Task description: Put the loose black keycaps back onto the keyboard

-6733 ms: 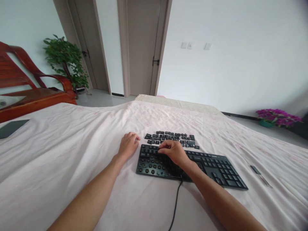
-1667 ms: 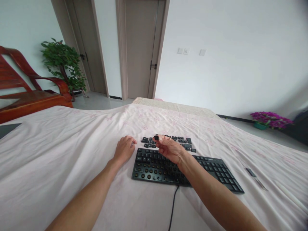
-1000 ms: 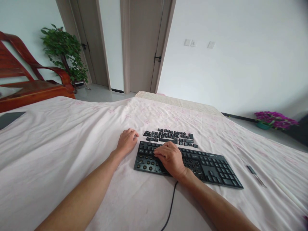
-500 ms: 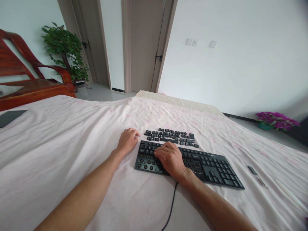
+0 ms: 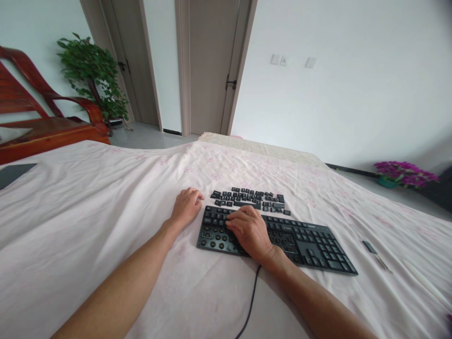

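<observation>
A black keyboard [image 5: 307, 247] lies at a slant on the cloth, with keycaps gone from much of its left and middle part, so that round key seats show. My right hand [image 5: 251, 233] is over its left half, fingers drawn together and pressed down at a keycap by the edge of the bare rows; the fingertips partly hide it. Just left of the keyboard, my left hand [image 5: 187, 205] rests on the cloth, fingers loosely bent, holding nothing that I can see. Loose black keycaps [image 5: 247, 205] lie in rough rows behind the keyboard, a long space bar among them.
A small puller with a dark handle and wire prongs [image 5: 370, 247] lies right of the keyboard. The keyboard's cable [image 5: 252, 301] runs toward me across the floral cloth [image 5: 141, 235]. At the far left edge is a dark flat object [image 5: 14, 174].
The view has shifted very slightly. Both hands keep nearly the same place, the right at the keyboard and the left on the cloth.
</observation>
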Available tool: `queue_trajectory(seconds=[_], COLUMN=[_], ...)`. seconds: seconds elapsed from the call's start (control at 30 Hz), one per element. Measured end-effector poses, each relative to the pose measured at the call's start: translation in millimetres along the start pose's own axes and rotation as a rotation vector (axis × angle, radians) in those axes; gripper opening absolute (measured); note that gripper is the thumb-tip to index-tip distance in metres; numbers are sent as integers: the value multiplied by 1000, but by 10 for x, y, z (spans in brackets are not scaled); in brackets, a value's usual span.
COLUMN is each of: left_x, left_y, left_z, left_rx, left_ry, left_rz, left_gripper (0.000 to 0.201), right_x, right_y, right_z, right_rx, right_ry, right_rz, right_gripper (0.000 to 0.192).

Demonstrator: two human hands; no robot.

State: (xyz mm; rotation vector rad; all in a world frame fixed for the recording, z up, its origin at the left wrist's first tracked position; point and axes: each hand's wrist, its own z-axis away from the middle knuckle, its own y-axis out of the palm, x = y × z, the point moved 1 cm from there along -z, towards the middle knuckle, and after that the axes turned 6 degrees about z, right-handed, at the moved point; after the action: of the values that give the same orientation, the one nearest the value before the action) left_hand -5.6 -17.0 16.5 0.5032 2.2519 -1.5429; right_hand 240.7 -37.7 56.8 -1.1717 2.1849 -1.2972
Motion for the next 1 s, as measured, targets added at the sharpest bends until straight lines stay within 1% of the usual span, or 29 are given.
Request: queue_trajectory(seconds=[0.2, 0.33, 0.5, 0.63, 0.77, 0.9, 1.0], left_x=[5, 10, 10, 5, 0, 0, 3], left_y=[9, 19, 19, 14, 10, 8, 9], left_z=[-3, -6, -4, -3, -4, -5, -5], left_rx=[2, -2, 1, 8, 17, 13, 9], left_ry=[-2, 5, 6, 3, -15, -8, 0], left_rz=[-2, -14, -16, -10, -3, 1, -3], left_gripper=[21, 21, 21, 21, 21, 21, 21], right_x=[2, 5, 4, 0, -3, -2, -2], right_y=[7, 2, -27, -51, -34, 0, 10], right_z=[1, 19, 22, -18, -52, -51, -40], right_rx=[19, 31, 58, 65, 83, 72, 61], right_ry=[-23, -67, -91, -87, -83, -74, -81], right_rz=[-35, -16, 6, -33, -76, -64, -40], right_gripper=[25, 24, 31, 30, 25, 30, 30])
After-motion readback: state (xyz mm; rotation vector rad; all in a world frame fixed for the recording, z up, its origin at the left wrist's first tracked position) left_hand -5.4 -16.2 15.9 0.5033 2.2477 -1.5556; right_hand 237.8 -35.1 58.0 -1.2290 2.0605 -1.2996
